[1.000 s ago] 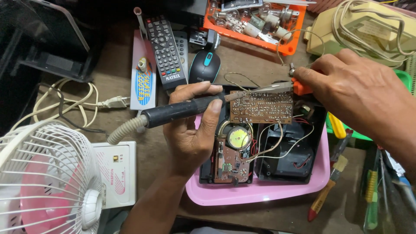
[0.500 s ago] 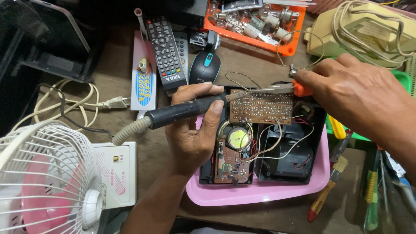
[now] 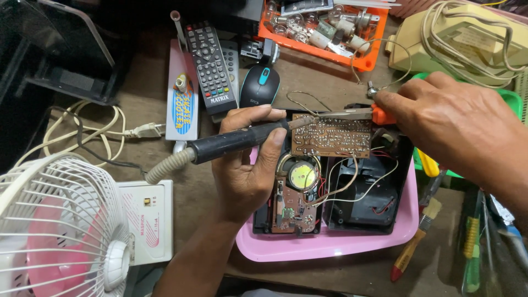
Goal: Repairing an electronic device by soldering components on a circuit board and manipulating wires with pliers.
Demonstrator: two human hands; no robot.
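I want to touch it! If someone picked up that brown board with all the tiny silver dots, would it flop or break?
The circuit board would probably stay stiff: it looks flat and thin. It is likely light for its size. It seems fragile, though, since thin wires run from it into the open black case, so a pull might tear them. The right hand holds a tool against its top edge.

Both arms come into the head view bare: no sleeve, cuff, glove or wristband shows on either forearm as far as the picture's edge. The left hand (image 3: pixel 247 165) is broad, with thick knuckles and short, plainly trimmed nails, and it wears no ring or watch. The right hand (image 3: pixel 456 124) is bare as well (its fingertips are mostly hidden, so the nails there cannot be judged), with creased knuckles and raised tendons across its back, and a hairless wrist without jewellery.
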